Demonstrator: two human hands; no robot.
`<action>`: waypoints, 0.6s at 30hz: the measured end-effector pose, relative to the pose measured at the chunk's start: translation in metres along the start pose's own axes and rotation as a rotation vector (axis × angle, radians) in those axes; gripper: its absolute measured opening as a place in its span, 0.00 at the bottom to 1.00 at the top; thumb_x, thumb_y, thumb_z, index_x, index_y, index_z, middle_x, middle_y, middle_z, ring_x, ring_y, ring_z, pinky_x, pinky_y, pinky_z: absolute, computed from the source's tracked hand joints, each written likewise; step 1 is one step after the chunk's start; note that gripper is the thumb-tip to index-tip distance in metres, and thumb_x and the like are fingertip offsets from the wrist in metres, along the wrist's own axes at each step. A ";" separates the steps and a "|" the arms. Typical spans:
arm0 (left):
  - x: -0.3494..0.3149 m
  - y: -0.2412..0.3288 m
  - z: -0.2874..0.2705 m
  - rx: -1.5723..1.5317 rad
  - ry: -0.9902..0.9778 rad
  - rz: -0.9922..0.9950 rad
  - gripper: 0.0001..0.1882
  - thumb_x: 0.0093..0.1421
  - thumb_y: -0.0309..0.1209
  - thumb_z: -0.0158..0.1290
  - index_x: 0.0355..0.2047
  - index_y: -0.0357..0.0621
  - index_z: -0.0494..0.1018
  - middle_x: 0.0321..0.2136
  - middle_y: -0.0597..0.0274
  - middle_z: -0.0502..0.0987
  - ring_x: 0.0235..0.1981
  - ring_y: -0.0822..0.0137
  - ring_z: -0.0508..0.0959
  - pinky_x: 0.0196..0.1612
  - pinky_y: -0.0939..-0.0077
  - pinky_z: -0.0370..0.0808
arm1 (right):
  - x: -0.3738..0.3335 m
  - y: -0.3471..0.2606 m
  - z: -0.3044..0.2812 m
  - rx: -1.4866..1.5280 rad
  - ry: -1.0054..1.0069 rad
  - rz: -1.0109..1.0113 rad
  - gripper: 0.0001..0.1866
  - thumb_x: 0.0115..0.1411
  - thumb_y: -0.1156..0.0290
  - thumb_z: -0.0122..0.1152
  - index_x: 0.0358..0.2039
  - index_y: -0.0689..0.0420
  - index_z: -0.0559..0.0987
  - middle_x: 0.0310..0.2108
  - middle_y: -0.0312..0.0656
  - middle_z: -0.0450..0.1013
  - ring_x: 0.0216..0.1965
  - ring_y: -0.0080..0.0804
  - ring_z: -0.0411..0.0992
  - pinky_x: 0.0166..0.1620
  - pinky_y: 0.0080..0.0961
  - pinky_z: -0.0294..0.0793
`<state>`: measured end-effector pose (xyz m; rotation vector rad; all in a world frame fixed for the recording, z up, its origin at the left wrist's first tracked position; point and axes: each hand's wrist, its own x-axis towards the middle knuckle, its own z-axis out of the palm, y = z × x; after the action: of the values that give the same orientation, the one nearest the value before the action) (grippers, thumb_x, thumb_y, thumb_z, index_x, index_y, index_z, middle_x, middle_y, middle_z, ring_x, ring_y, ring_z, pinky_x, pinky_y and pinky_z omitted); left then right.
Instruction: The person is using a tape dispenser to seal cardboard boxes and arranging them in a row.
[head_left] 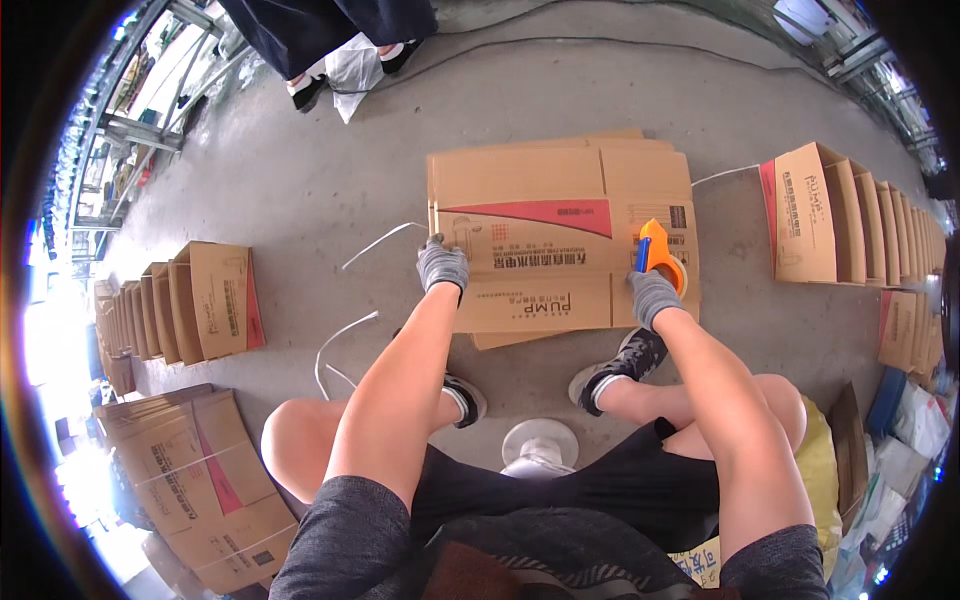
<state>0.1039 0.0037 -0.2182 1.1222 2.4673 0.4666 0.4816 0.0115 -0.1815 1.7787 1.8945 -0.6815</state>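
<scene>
A stack of flattened cardboard boxes (pixel 520 252) with a red printed stripe lies on the floor in front of me. My left hand (pixel 442 266), in a grey glove, grips the left edge of the top box, its fingers curled at the rim. In my gloved right hand (pixel 655 294) is an orange tape dispenser (pixel 655 243) with a blue part, held over the right side of the same box. A roll of tape shows on the dispenser beside my fingers. The underside of the left fingers is hidden.
White strapping ends (pixel 385 240) stick out around the stack. Rows of opened-out cartons stand at the left (pixel 222 300) and right (pixel 806 215). A strapped carton bundle (pixel 200 480) lies lower left. Another person's legs (pixel 330 40) and a white plastic bag (pixel 353 75) are at the back.
</scene>
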 end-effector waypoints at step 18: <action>0.008 -0.051 -0.044 -0.597 -0.366 -0.437 0.13 0.60 0.29 0.53 0.45 0.46 0.72 0.28 0.60 0.78 0.28 0.66 0.77 0.32 0.72 0.74 | 0.020 0.005 0.017 0.299 -0.018 0.123 0.21 0.63 0.58 0.46 0.47 0.59 0.76 0.48 0.57 0.74 0.52 0.52 0.72 0.53 0.41 0.71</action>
<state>0.0459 -0.0280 -0.2045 0.3719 1.9664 0.7189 0.4850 0.0160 -0.2077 2.0424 1.7246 -0.9720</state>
